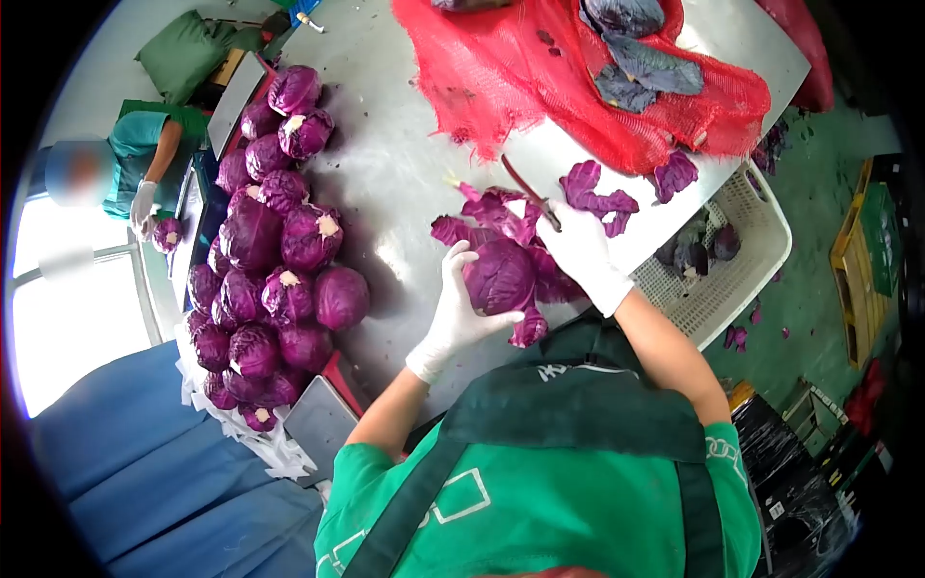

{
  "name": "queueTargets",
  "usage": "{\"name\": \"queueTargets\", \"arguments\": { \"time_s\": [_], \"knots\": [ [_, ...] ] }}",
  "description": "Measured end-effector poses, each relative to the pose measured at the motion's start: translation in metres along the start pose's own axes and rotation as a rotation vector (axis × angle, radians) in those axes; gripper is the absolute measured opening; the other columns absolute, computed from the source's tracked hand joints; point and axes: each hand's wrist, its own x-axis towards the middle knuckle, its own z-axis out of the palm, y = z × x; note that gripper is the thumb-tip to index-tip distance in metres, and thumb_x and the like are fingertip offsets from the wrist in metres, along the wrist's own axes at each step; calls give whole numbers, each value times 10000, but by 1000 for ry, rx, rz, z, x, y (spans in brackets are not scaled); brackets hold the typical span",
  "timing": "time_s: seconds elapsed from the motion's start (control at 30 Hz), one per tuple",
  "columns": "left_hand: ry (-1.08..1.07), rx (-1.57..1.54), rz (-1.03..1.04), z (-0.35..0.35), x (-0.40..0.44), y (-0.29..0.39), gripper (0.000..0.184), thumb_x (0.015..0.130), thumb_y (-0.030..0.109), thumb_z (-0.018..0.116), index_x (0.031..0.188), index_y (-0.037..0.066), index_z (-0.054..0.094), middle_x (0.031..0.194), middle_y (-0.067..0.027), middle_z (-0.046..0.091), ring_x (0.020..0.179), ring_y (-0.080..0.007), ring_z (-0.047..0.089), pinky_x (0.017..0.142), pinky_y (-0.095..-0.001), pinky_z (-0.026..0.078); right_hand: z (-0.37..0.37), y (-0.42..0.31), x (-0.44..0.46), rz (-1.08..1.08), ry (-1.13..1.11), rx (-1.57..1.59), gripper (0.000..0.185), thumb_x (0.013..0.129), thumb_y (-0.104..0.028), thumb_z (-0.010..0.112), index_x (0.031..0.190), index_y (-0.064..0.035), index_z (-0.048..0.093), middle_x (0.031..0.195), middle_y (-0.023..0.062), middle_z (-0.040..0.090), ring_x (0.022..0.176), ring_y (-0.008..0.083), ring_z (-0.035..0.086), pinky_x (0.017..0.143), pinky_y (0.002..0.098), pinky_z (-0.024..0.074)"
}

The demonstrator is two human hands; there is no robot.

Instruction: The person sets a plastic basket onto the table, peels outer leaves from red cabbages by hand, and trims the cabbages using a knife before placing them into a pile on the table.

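Observation:
A round purple cabbage point(500, 276) rests on the metal table near its front edge. Around its left side curls my left hand point(459, 306) in a white glove, thumb underneath and fingers against the leaves. My right hand point(582, 252), also gloved, is closed on a knife point(525, 191) whose thin dark blade points up and away to the left; the handle is mostly hidden by the hand. Loose outer leaves point(489, 209) lie behind and beside the cabbage, partly beneath it. More torn leaves point(599, 197) lie just beyond my right hand.
Several purple cabbages point(252, 236) are heaped along the table's left side. A red mesh sack point(578, 87) with dark leaves on it covers the far right. Below the right edge stands a white plastic basket point(761, 226) holding leaves. Another person point(145, 159) handles a cabbage at far left.

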Motion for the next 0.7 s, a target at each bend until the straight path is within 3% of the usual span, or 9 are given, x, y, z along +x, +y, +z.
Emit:
{"name": "queueTargets", "arguments": {
  "time_s": [0.13,0.23,0.33,0.37,0.43,0.47,0.6,0.67,0.7],
  "knots": [
    [63,-120,-236,4,4,5,903,667,244,878,1384,65,360,1310,-148,482,1227,-257,500,1048,-366,412,-2,20,7,5,63,10,307,925,-323,545,970,-33,636,808,252,654,775,428,652,698,499,521],
    [127,-903,-513,6,9,-1,756,761,106,793,1389,80,373,1330,-99,487,1232,-211,498,1033,-366,434,-20,72,10,-118,382,-130,299,921,-289,569,952,2,634,836,223,659,814,390,647,740,460,502],
    [210,-1510,-642,15,15,-9,585,905,271,634,1400,83,386,1331,-130,506,1236,-269,517,1046,-427,443,-106,114,0,190,453,-172,372,918,-361,604,983,0,669,859,224,682,791,384,651,725,437,507],
    [217,-1515,-635,14,21,-4,585,905,271,634,1400,83,386,1331,-130,506,1236,-269,517,1046,-427,443,-127,136,-5,114,660,-131,399,914,-396,611,978,-9,682,805,211,681,749,386,652,704,444,506],
    [169,-1745,-678,13,33,10,586,928,384,568,1398,74,404,1349,-152,505,1251,-311,509,1048,-471,442,-176,141,-20,411,693,-501,420,907,-432,616,1087,-55,661,949,164,671,843,343,654,760,429,507],
    [167,-1748,-671,15,35,12,586,928,384,568,1398,74,404,1349,-152,505,1251,-311,509,1048,-471,442,-189,159,-26,274,819,-734,396,916,-415,609,1104,-70,649,1050,157,636,895,336,637,789,429,499],
    [32,-2031,-801,24,52,21,597,921,471,513,1400,125,429,1437,-165,422,1323,-360,420,1060,-587,383,-169,73,-42,120,842,-365,253,897,-220,675,1072,-39,658,971,126,665,872,215,646,763,327,511],
    [-29,-2128,-932,25,56,33,576,937,481,474,1391,128,440,1425,-162,434,1310,-365,431,1053,-582,390,-123,53,-46,-57,579,156,221,891,-224,662,1041,-62,670,1026,121,663,761,158,609,711,317,501],
    [-33,-2104,-940,27,57,35,572,946,483,446,1394,126,438,1434,-161,425,1312,-365,428,1054,-588,389,-100,50,-52,85,385,171,328,874,-165,704,1149,0,635,1009,88,685,872,133,612,767,274,500]
  ]
}}
